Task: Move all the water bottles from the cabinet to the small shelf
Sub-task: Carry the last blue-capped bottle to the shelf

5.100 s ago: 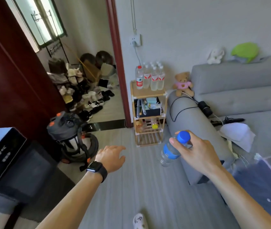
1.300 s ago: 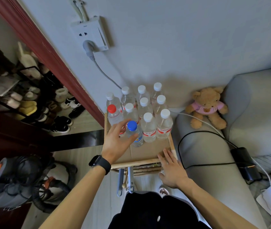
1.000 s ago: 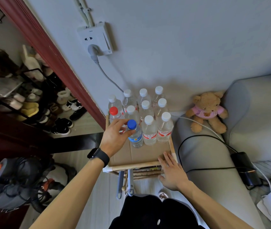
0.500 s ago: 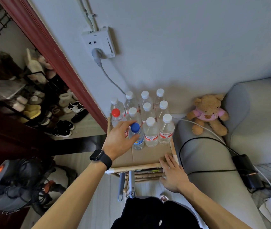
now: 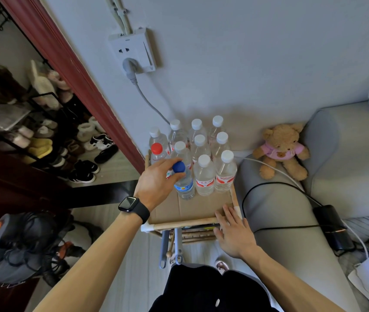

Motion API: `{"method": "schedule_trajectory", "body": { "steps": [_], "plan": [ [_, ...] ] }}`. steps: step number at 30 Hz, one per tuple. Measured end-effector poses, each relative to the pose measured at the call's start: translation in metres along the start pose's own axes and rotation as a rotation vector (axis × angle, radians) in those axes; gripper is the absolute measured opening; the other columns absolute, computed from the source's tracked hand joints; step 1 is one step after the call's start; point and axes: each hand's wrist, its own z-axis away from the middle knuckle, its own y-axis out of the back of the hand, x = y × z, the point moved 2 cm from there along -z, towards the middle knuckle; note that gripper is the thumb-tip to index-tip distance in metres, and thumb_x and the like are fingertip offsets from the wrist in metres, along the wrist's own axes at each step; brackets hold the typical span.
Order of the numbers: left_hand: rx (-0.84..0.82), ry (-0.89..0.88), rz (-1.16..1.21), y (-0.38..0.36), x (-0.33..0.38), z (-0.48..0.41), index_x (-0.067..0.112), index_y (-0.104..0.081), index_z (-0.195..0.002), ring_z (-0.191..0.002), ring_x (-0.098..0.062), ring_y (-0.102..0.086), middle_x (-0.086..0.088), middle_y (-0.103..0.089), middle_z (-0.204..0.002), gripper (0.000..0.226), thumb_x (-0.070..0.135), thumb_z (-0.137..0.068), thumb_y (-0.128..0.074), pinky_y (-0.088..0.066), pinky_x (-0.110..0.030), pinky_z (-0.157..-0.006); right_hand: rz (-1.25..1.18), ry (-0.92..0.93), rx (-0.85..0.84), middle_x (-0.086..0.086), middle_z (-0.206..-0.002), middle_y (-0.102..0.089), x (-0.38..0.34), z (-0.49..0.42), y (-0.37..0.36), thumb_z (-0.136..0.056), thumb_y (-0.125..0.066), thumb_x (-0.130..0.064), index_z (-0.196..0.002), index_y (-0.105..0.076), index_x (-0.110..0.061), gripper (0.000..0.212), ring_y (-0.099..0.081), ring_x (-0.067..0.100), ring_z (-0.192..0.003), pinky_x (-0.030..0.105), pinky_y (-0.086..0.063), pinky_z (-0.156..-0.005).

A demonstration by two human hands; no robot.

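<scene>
Head view shows the left hand (image 5: pixel 156 181) curled around the neck of the blue-capped bottle (image 5: pixel 182 180), standing it upright at the near left of the bottle cluster (image 5: pixel 201 154) on the small shelf (image 5: pixel 185 225), presumably to keep the rows tidy and leave the near strip of the top free. The right hand (image 5: pixel 235 230) lies flat and empty on the shelf's near right corner (likely steadying the light frame), close beside the grey sofa arm (image 5: pixel 275 212).
</scene>
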Motion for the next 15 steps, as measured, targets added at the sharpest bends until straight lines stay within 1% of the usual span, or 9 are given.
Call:
{"method": "schedule_trajectory", "body": {
  "steps": [2,5,8,10,13,15],
  "plan": [
    [-0.009,0.011,-0.001,0.000,0.001,0.000,0.033,-0.057,-0.130,-0.104,-0.006,-0.060,0.011,-0.064,-0.117,0.042,0.040,-0.089,-0.065,-0.053,-0.034,-0.088,-0.006,0.000,-0.004,-0.003,-0.165,0.013,0.000,0.000,0.001,-0.102,-0.024,-0.049,-0.158,-0.006,-0.030,0.062,0.016,0.016,-0.151,0.051,-0.002,-0.122],
    [-0.020,-0.005,-0.006,-0.002,0.005,0.003,0.036,-0.055,-0.130,-0.101,-0.005,-0.060,0.014,-0.063,-0.116,0.043,0.044,-0.088,-0.065,-0.055,-0.036,-0.083,-0.012,-0.002,-0.012,-0.002,-0.165,0.013,-0.001,-0.001,0.001,-0.102,-0.025,-0.049,-0.158,-0.006,-0.030,0.063,0.016,0.016,-0.151,0.050,-0.003,-0.122],
    [-0.005,0.008,-0.034,-0.005,0.007,0.006,0.040,-0.052,-0.129,-0.098,-0.007,-0.061,0.014,-0.062,-0.115,0.043,0.048,-0.088,-0.062,-0.057,-0.039,-0.077,-0.010,-0.002,-0.019,-0.002,-0.165,0.014,-0.002,0.000,0.003,-0.101,-0.027,-0.048,-0.158,-0.005,-0.030,0.063,0.016,0.017,-0.151,0.049,-0.003,-0.122],
    [0.005,0.011,-0.052,-0.006,0.009,0.008,0.040,-0.051,-0.130,-0.099,-0.008,-0.062,0.014,-0.062,-0.118,0.043,0.048,-0.089,-0.060,-0.057,-0.039,-0.077,-0.003,0.002,-0.023,-0.001,-0.165,0.014,-0.002,0.001,0.004,-0.101,-0.027,-0.049,-0.158,-0.005,-0.030,0.064,0.016,0.017,-0.151,0.050,-0.004,-0.122],
    [0.034,0.005,-0.079,-0.005,0.016,0.008,0.035,-0.053,-0.130,-0.103,-0.011,-0.061,0.013,-0.060,-0.123,0.042,0.044,-0.090,-0.061,-0.055,-0.033,-0.077,0.000,0.000,-0.031,-0.002,-0.165,0.014,-0.002,0.001,0.004,-0.101,-0.028,-0.049,-0.158,-0.006,-0.030,0.064,0.016,0.017,-0.151,0.049,-0.004,-0.122],
    [0.060,-0.009,-0.096,-0.005,0.021,0.007,0.033,-0.053,-0.130,-0.105,-0.012,-0.060,0.014,-0.056,-0.126,0.043,0.044,-0.089,-0.061,-0.051,-0.028,-0.072,0.001,-0.004,-0.031,-0.002,-0.165,0.014,-0.002,0.001,0.004,-0.101,-0.029,-0.048,-0.158,-0.005,-0.030,0.064,0.016,0.017,-0.151,0.049,-0.004,-0.122]
  ]
}}
